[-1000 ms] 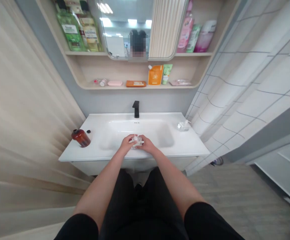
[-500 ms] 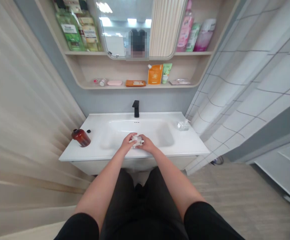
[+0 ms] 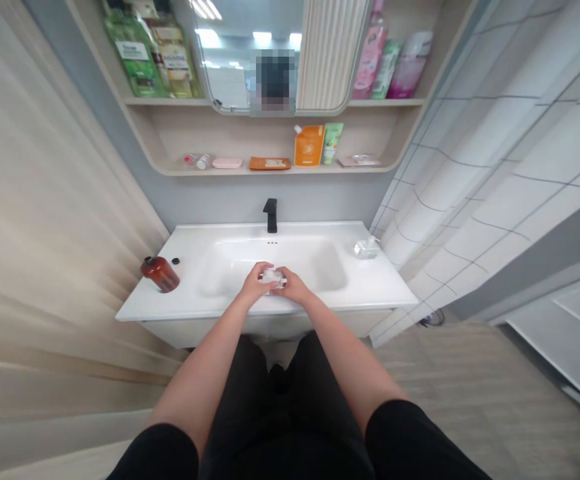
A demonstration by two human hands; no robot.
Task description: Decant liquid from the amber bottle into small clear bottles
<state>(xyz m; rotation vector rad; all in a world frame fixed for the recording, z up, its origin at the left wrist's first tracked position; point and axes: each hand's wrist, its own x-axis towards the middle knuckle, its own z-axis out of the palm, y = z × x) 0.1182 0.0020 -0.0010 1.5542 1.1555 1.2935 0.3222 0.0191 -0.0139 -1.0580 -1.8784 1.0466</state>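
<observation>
Over the front edge of the white washbasin, both hands hold one small clear bottle with a white top. My left hand closes on its left side, with the thumb across the front. Around its right side curl the fingers of my right hand. The fingers cover much of the bottle, so its full shape is hidden. On the counter's left a brown bottle lies tilted, its neck toward the upper left. A small black cap is beside it.
A black tap rises behind the basin. To the right stands a clear pump bottle. The shelf above holds an orange pouch, a green tube and a pink soap bar. Curtains hang at the left.
The view has shifted slightly. Both hands stay on the small clear bottle, which has turned a little in the fingers.
</observation>
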